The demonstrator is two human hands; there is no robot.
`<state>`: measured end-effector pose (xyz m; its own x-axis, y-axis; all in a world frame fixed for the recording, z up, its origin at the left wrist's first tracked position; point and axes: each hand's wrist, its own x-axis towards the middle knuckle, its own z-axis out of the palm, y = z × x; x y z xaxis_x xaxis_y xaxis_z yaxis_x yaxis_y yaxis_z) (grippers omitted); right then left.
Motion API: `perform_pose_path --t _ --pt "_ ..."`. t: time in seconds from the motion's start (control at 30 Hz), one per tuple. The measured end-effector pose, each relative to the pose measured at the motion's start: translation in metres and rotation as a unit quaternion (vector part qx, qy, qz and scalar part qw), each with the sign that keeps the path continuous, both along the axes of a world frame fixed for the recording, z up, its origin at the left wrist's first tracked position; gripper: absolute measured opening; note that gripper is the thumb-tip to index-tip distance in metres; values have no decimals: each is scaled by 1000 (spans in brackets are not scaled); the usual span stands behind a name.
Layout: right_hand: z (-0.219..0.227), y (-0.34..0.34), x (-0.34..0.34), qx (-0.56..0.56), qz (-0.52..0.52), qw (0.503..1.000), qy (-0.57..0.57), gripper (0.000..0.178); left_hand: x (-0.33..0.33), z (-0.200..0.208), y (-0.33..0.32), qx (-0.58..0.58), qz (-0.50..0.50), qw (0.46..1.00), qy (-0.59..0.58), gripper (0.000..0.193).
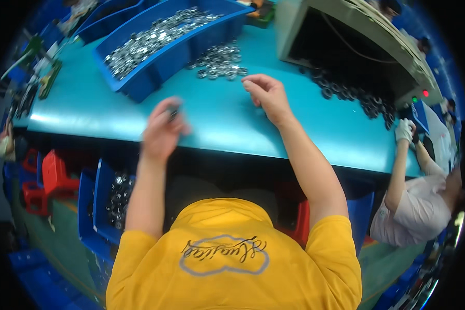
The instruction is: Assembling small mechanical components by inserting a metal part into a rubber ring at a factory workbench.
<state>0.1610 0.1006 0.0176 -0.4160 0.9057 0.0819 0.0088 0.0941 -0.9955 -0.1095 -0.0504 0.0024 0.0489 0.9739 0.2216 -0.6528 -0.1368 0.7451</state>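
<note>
My left hand [163, 132], blurred by motion, is raised over the table's near edge with a small dark round part [173, 112] held between its fingers. To its right, my right hand [271, 99] reaches toward a loose pile of shiny metal rings [219, 61]. Its thumb and forefinger are drawn together near the pile's closest rings; whatever may be between them is too small to make out. Beyond my left hand, a blue bin [155, 72] holds a heap of similar silver rings [160, 39].
Dark rings [346, 90] spill across the green-blue tabletop [217, 121] from a beige machine's opening [413, 70]. A gloved co-worker [418, 206] sits at the right. Blue crates [102, 199] with metal parts and red stools [57, 173] stand below at the left.
</note>
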Motion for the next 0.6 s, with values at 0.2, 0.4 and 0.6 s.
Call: perform_pose_path --t 0.2,0.4,0.6 --pt "32 45 94 169 -162 936 -263 28 -170 -39 -167 -294 172 588 734 46" --pt "7 41 191 145 -318 775 -526 52 -191 -30 -249 -336 204 519 759 42" --pt "-8 43 182 192 -319 797 -475 54 -59 25 -105 -92 177 770 606 36"
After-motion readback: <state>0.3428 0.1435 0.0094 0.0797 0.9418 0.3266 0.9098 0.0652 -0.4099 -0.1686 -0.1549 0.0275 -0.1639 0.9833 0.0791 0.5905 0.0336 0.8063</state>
